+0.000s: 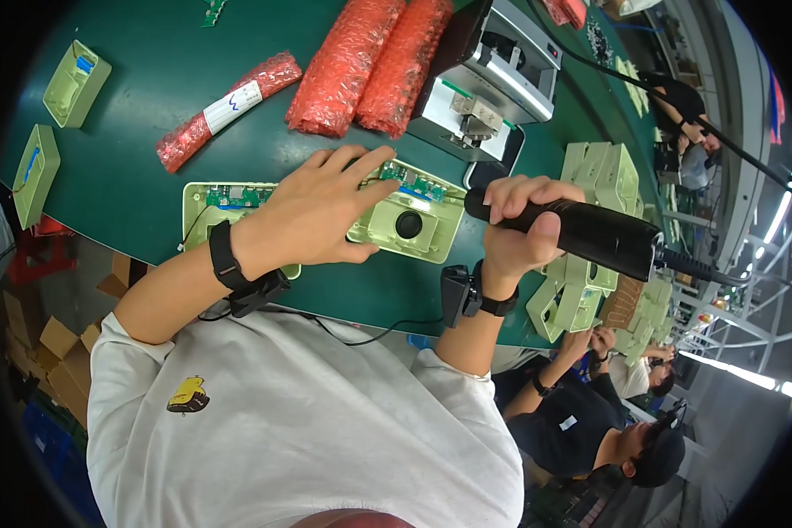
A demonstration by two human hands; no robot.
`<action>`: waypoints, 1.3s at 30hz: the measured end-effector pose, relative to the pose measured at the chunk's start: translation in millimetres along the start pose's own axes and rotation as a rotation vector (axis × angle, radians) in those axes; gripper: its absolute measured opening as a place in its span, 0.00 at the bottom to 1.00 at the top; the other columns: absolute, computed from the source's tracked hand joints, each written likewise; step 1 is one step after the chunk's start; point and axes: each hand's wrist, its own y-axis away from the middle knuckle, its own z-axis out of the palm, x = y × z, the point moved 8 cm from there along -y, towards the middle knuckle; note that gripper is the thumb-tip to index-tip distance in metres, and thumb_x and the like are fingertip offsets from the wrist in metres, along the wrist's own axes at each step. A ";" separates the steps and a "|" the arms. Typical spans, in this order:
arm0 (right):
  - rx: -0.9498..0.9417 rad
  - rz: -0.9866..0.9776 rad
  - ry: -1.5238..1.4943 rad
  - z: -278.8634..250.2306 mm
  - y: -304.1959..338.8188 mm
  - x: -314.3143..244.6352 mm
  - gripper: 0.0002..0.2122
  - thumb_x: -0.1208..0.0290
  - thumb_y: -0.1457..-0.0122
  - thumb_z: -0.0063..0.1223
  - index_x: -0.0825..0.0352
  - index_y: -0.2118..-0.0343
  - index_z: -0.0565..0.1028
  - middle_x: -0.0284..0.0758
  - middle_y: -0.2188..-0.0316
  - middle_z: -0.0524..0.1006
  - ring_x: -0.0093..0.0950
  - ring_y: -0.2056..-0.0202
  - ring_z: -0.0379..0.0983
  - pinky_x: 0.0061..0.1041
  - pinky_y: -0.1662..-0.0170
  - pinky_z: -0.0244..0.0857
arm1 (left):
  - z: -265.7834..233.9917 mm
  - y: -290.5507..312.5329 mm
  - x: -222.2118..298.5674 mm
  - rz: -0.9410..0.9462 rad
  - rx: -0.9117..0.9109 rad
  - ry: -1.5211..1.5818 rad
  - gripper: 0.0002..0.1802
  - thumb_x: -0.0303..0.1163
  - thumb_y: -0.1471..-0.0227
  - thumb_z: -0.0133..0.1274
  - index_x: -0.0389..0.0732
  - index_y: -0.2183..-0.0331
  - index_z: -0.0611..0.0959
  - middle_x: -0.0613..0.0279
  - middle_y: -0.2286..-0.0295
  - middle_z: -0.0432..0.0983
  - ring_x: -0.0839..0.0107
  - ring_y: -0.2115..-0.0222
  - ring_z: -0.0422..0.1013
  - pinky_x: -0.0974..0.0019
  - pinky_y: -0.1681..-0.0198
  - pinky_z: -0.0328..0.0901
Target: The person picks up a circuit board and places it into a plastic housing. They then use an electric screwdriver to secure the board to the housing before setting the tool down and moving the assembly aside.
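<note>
In my right hand (528,231) is a black electric screwdriver (590,236), its cord running off to the right. The tool's tip points left toward a pale green plastic housing (444,236) with a round black part (408,224) in it. Along the far side of this housing lies a green circuit board (422,183). My left hand (326,207) spreads its fingers over the housing's left part, with fingertips at the board and the thumb near the close edge. Beneath my left wrist sits a second pale green housing (194,207) with its own green board (238,195), partly hidden.
Red bubble-wrap rolls (343,66) and a thinner wrapped roll (229,113) lie beyond the housings. A silver-and-black machine (488,79) stands at the far right. Stacked green housings (603,176) are at right; co-workers sit beyond. Two housings (77,86) lie at far left.
</note>
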 end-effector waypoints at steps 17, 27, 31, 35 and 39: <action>0.064 0.021 0.025 -5.9 10.8 9.1 0.18 0.55 0.37 0.58 0.66 0.62 0.67 0.35 0.80 0.67 0.27 0.83 0.63 0.32 0.74 0.65 | 0.7 1.9 -0.2 0.001 0.005 -0.007 0.41 0.46 0.59 0.70 0.42 0.42 0.81 0.54 0.34 0.62 0.52 0.37 0.62 0.49 0.37 0.63; 0.005 -0.211 0.067 16.3 -71.5 -5.0 0.15 0.56 0.35 0.54 0.64 0.62 0.68 0.35 0.80 0.67 0.28 0.84 0.63 0.34 0.74 0.66 | -1.3 3.9 -1.1 0.002 0.023 0.064 0.44 0.49 0.59 0.74 0.41 0.43 0.79 0.50 0.34 0.62 0.47 0.39 0.66 0.48 0.37 0.65; -0.034 -0.094 0.083 17.8 -61.9 -3.3 0.16 0.56 0.35 0.54 0.64 0.62 0.67 0.35 0.80 0.67 0.28 0.84 0.63 0.34 0.74 0.66 | -0.3 4.9 -1.7 0.015 0.082 0.048 0.43 0.48 0.59 0.75 0.38 0.45 0.77 0.48 0.37 0.66 0.49 0.42 0.69 0.52 0.38 0.65; -0.148 -0.010 -0.146 35.7 -28.1 -2.8 0.17 0.56 0.36 0.57 0.66 0.61 0.66 0.35 0.80 0.68 0.28 0.83 0.63 0.34 0.74 0.65 | -2.5 5.2 -4.9 -0.003 0.106 0.070 0.45 0.48 0.60 0.75 0.37 0.45 0.75 0.49 0.39 0.68 0.49 0.42 0.69 0.52 0.39 0.66; -0.181 0.043 -0.111 62.5 -2.4 8.3 0.20 0.55 0.38 0.61 0.67 0.61 0.66 0.35 0.79 0.68 0.27 0.82 0.64 0.33 0.75 0.66 | -3.7 3.8 -3.8 0.004 0.097 0.110 0.46 0.47 0.61 0.76 0.37 0.45 0.74 0.50 0.41 0.70 0.50 0.43 0.70 0.52 0.40 0.66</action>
